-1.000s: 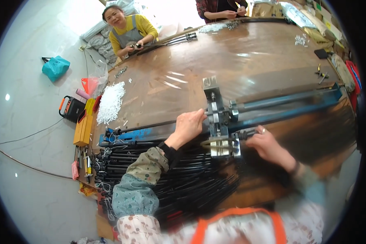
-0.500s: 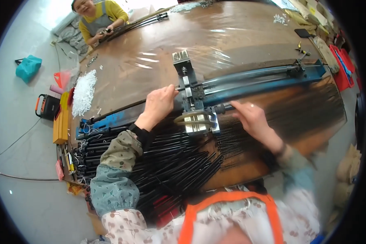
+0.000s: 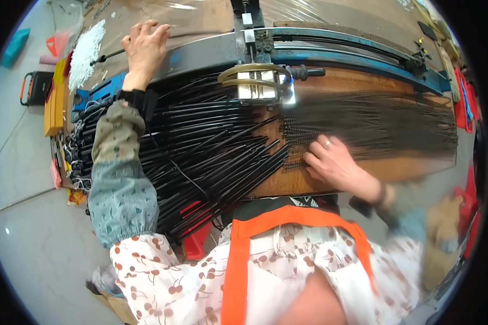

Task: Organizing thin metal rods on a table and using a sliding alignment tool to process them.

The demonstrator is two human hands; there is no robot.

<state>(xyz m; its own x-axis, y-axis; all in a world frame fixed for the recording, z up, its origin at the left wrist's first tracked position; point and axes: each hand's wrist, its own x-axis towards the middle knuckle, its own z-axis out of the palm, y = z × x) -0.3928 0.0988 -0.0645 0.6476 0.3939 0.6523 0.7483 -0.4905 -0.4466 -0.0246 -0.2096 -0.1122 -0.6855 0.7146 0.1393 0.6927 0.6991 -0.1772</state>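
Observation:
At the far left, my left hand (image 3: 146, 51) is bent round a thin black rod (image 3: 111, 55), whose knobbed end sticks out beside the fingers. My palm hides the rod's middle. My right hand (image 3: 335, 164) is low over a spread of long, thin, dark spring-like rods (image 3: 363, 122). Its fingers are curled down among their left ends, and what they pinch, if anything, is hidden. Between and beyond my hands stands a clamping machine with bright metal blocks (image 3: 255, 86), a looped hose (image 3: 230, 76) and a black handle (image 3: 312, 72).
Many black rods (image 3: 200, 146) lie heaped at the table's near left. The blue rail (image 3: 358, 62) runs right from the machine. A white pile of small pieces (image 3: 87, 51) is at the far left, near a yellow box (image 3: 56, 103). A black case (image 3: 37, 88) stands on the floor.
My left hand has moved left from the clamp with the rod. My right hand has left the black handle and dropped onto the thin rods. The view has tipped down.

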